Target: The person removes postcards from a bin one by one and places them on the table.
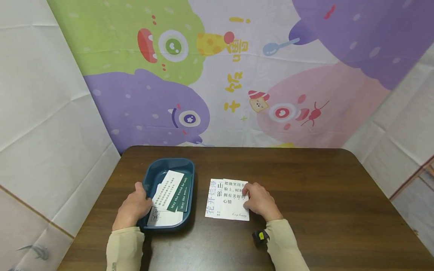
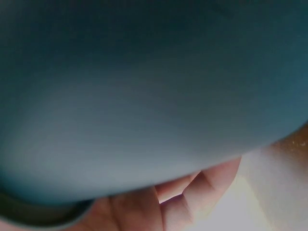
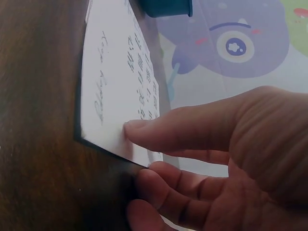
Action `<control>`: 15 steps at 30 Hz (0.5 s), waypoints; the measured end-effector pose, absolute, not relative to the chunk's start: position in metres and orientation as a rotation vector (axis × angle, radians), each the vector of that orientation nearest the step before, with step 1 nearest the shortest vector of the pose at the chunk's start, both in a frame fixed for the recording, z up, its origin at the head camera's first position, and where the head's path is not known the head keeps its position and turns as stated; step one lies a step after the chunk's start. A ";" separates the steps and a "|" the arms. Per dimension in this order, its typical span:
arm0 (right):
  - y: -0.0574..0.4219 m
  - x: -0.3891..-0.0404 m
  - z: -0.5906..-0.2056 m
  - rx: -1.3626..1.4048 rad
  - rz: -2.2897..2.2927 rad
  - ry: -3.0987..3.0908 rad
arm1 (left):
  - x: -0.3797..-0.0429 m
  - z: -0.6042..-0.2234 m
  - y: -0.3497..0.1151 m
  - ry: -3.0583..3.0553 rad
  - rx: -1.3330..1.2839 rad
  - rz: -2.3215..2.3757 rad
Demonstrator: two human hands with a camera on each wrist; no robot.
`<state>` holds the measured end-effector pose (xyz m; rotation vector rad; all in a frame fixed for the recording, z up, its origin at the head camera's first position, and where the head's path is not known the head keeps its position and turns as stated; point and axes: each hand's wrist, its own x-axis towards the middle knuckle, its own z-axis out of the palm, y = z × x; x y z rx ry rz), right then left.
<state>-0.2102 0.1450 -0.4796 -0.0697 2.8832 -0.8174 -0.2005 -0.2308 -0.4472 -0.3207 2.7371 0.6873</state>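
Soft, even light fills the head view, with faint shadows under the hands on the dark counter point(image 1: 305, 195) and bowed edges from the wide lens. The left wrist view is a dim blur of blue tray point(image 2: 144, 96). The right wrist view is sharper, though its nearest fingers blur.

Dark blue tray point(image 1: 154, 171); white cards point(image 1: 234, 199) printed in black text; green cards point(image 1: 181, 194); dark brown table point(image 1: 305, 180).
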 end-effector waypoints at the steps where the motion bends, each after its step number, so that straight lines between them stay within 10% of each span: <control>1: 0.145 -0.210 -0.480 -0.071 -0.817 2.882 | -0.201 -0.447 -0.231 2.739 -0.320 0.686; 15: 0.142 -0.207 -0.471 -0.091 -0.815 2.914 | -0.201 -0.448 -0.231 2.735 -0.325 0.682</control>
